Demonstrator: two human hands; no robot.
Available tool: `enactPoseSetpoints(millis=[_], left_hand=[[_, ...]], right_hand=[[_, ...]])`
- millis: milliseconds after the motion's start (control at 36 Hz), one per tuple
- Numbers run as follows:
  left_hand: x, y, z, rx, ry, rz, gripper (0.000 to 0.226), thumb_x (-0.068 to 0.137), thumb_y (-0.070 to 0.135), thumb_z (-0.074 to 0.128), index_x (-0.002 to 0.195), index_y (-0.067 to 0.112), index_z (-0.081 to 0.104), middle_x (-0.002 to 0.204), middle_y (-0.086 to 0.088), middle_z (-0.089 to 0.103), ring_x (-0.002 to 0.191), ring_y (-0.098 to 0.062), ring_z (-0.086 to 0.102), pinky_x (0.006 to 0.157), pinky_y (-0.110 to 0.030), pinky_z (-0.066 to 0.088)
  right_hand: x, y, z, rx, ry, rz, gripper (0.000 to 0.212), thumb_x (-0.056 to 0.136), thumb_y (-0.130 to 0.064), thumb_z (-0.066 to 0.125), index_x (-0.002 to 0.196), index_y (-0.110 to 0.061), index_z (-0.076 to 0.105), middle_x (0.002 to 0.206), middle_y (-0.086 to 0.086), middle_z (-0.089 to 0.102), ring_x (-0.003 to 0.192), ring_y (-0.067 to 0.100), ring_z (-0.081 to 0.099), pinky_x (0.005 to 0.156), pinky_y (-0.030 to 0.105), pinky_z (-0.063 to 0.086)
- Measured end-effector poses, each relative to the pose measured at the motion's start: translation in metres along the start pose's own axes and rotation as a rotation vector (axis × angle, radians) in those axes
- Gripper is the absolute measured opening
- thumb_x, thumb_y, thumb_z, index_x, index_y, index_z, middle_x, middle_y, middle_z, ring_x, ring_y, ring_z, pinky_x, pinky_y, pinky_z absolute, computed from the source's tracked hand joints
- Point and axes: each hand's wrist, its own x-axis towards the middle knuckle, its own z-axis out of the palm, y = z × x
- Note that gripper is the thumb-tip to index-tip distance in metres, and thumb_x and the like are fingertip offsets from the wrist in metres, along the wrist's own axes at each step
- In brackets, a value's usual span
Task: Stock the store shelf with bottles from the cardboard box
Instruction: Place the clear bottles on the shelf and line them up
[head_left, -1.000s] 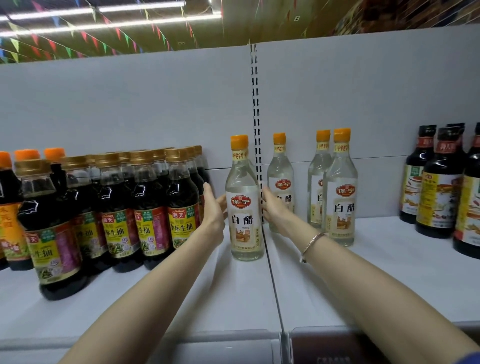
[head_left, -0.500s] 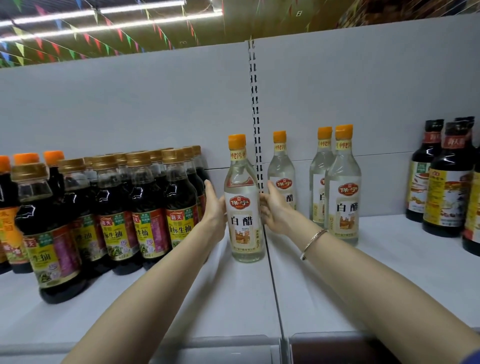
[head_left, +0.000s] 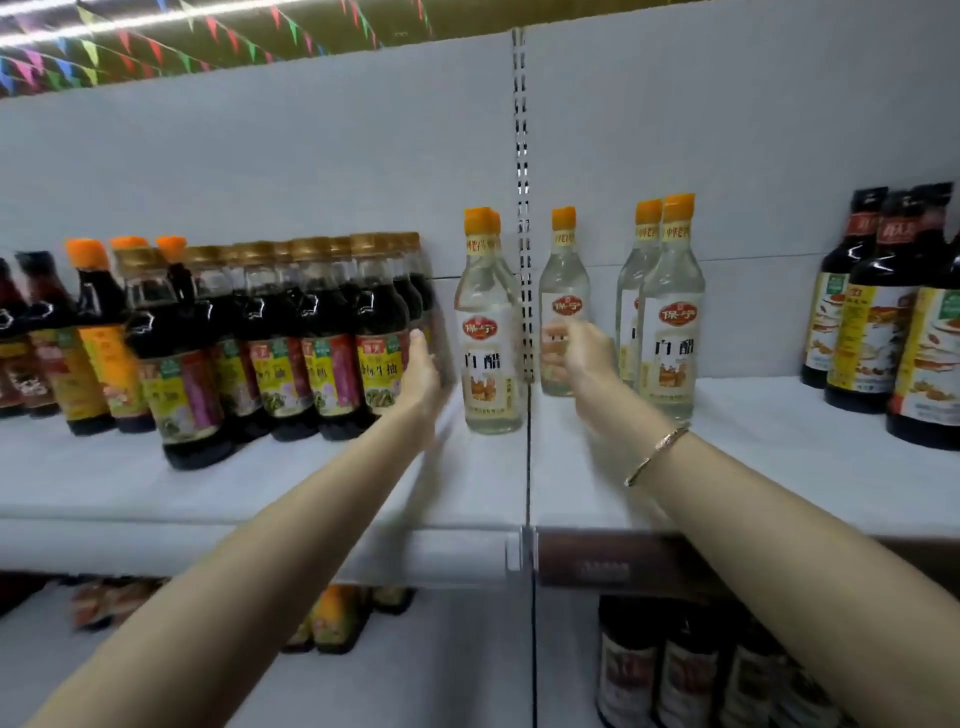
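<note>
White shelf board (head_left: 493, 483) w/ a pale back panel and a slotted upright running down the middle; coloured bunting hangs from the ceiling at 11 o'clock. Task's thing, the clear vinegar bottle (head_left: 488, 332) w/ orange cap, stands upright on the shelf just left of the upright, about dead centre of view. Half a sec ago both hands were clasped on its sides; now they've come off it. Left hand (head_left: 423, 376) sits at the bottle's 9 o'clock, fingers straightish and together, hard to say if it brushes the bottle or the soy label beside it, frame is blurred. Right hand (head_left: 579, 358) has drifted to 3 o'clock, in front of a second clear bottle (head_left: 563, 312); fingers look loosely curled, but can't tell if they touch that bottle. Wrist carries a thin bracelet (head_left: 657, 454). Meaning for the job, imo: this bottle is placed and released, standing on its own, so that unit is done and the hands prob. go back for another. Cardboard box isn't in view. Outward: at 9 o'clock a tight block of dark soy sauce bottles (head_left: 332, 332) w/ gold caps; at 3 o'clock two more clear bottles (head_left: 670, 312) one behind another; far at 3, big dark bottles (head_left: 878, 312) w/ yellow labels. At 6 o'clock, lower shelf w/ more dark bottles, blurred.
</note>
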Motion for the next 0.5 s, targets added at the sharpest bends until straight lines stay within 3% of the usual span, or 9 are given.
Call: enactPoseSetpoints(millis=[56, 111, 167, 222, 306, 389, 500], left_hand=[[-0.03, 0.001, 0.002, 0.048, 0.15, 0.083, 0.049, 0.099, 0.043, 0.035, 0.129, 0.009, 0.053, 0.125, -0.005, 0.056, 0.119, -0.024, 0.05, 0.094, -0.034, 0.037], [-0.06, -0.001, 0.006, 0.127, 0.297, 0.17, 0.034, 0.087, 0.033, 0.051, 0.109, 0.009, 0.063, 0.112, -0.009, 0.065, 0.104, -0.026, 0.059, 0.088, -0.039, 0.046], [-0.098, -0.008, 0.013, 0.131, 0.371, 0.274, 0.013, 0.084, 0.022, 0.056, 0.087, 0.012, 0.064, 0.089, -0.007, 0.066, 0.083, -0.022, 0.06, 0.076, -0.036, 0.049], [-0.138, -0.017, 0.024, 0.109, 0.38, 0.331, 0.014, 0.088, 0.011, 0.053, 0.076, 0.011, 0.06, 0.07, -0.004, 0.059, 0.064, -0.017, 0.054, 0.058, -0.026, 0.045], [-0.19, -0.034, 0.041, 0.154, 0.354, 0.38, 0.02, 0.092, 0.008, 0.049, 0.075, 0.007, 0.059, 0.063, -0.005, 0.057, 0.053, -0.011, 0.053, 0.051, -0.023, 0.043], [-0.236, -0.065, 0.047, 0.125, 0.315, 0.322, 0.025, 0.097, 0.004, 0.038, 0.085, 0.006, 0.06, 0.074, -0.013, 0.058, 0.059, -0.011, 0.056, 0.053, -0.026, 0.045], [-0.272, -0.118, 0.032, 0.18, 0.374, 0.213, 0.023, 0.097, 0.007, 0.041, 0.082, 0.008, 0.059, 0.065, -0.007, 0.056, 0.056, -0.016, 0.051, 0.049, -0.025, 0.039]], right_hand=[[-0.021, -0.004, -0.01, -0.009, -0.004, -0.071, 0.021, 0.094, -0.009, 0.046, 0.077, -0.016, 0.057, 0.073, 0.002, 0.057, 0.066, 0.015, 0.05, 0.06, 0.024, 0.041], [-0.049, -0.007, -0.02, -0.025, -0.06, -0.143, 0.022, 0.091, -0.003, 0.049, 0.075, -0.015, 0.058, 0.071, 0.003, 0.058, 0.062, 0.015, 0.051, 0.056, 0.023, 0.043], [-0.082, -0.008, -0.031, -0.031, -0.167, -0.207, 0.022, 0.088, 0.002, 0.052, 0.073, -0.013, 0.057, 0.066, 0.003, 0.057, 0.056, 0.013, 0.05, 0.05, 0.022, 0.041], [-0.116, -0.005, -0.041, -0.037, -0.278, -0.264, 0.024, 0.087, 0.004, 0.054, 0.071, -0.013, 0.055, 0.06, 0.003, 0.056, 0.048, 0.01, 0.049, 0.044, 0.02, 0.038], [-0.158, 0.007, -0.05, -0.121, -0.411, -0.378, 0.023, 0.086, -0.001, 0.059, 0.071, -0.017, 0.057, 0.054, 0.0, 0.056, 0.044, 0.006, 0.051, 0.043, 0.021, 0.042], [-0.194, 0.033, -0.056, -0.229, -0.523, -0.414, 0.021, 0.083, -0.003, 0.058, 0.072, -0.021, 0.058, 0.053, -0.004, 0.058, 0.051, 0.012, 0.056, 0.053, 0.033, 0.051], [-0.22, 0.077, -0.065, -0.302, -0.625, -0.398, 0.002, 0.084, -0.005, 0.06, 0.083, -0.006, 0.061, 0.058, 0.001, 0.059, 0.05, 0.011, 0.057, 0.051, 0.028, 0.05]])
